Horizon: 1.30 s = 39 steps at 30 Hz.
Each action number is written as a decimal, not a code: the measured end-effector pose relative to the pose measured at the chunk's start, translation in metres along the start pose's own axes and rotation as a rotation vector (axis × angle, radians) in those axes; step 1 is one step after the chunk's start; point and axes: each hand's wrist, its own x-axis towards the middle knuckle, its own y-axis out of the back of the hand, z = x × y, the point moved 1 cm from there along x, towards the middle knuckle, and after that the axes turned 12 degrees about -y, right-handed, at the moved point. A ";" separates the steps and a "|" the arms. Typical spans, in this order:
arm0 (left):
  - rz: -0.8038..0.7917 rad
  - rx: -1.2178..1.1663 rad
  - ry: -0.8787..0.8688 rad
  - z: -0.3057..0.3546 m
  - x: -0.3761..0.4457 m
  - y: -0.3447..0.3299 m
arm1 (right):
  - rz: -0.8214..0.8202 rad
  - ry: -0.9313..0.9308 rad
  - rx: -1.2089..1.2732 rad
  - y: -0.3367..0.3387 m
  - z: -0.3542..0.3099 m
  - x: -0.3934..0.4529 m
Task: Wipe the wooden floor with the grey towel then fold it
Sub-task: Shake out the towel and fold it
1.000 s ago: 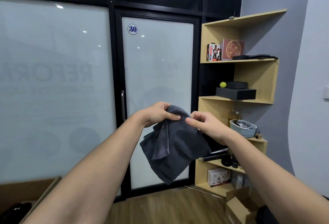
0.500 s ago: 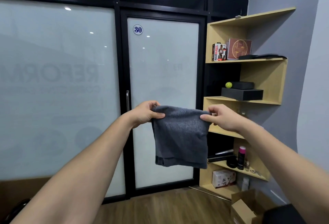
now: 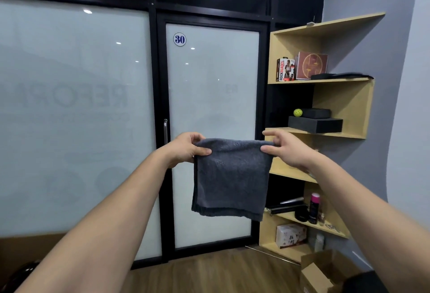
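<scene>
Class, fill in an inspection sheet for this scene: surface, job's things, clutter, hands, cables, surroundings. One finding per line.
Surface: wooden floor visible at the bottom, not touched by the towel.
Job's things: grey towel held in the air, hanging doubled from its top edge.
Clutter: open cardboard box on the floor by the shelf.
Hands: left hand pinches the towel's upper left corner; right hand pinches the upper right corner.
Cables: nothing seen.
Surroundings: frosted glass door marked 30; wooden corner shelf with boxes, a yellow ball and bottles.
</scene>
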 end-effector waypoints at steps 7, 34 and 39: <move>-0.119 0.263 0.155 -0.015 0.000 0.002 | -0.002 -0.019 0.184 -0.016 -0.002 0.010; -0.222 0.026 -0.140 -0.009 0.040 -0.103 | -0.337 -0.116 0.302 -0.004 0.051 -0.003; -0.216 0.288 -0.216 -0.008 0.053 -0.101 | -0.272 -0.097 0.117 0.013 0.058 0.000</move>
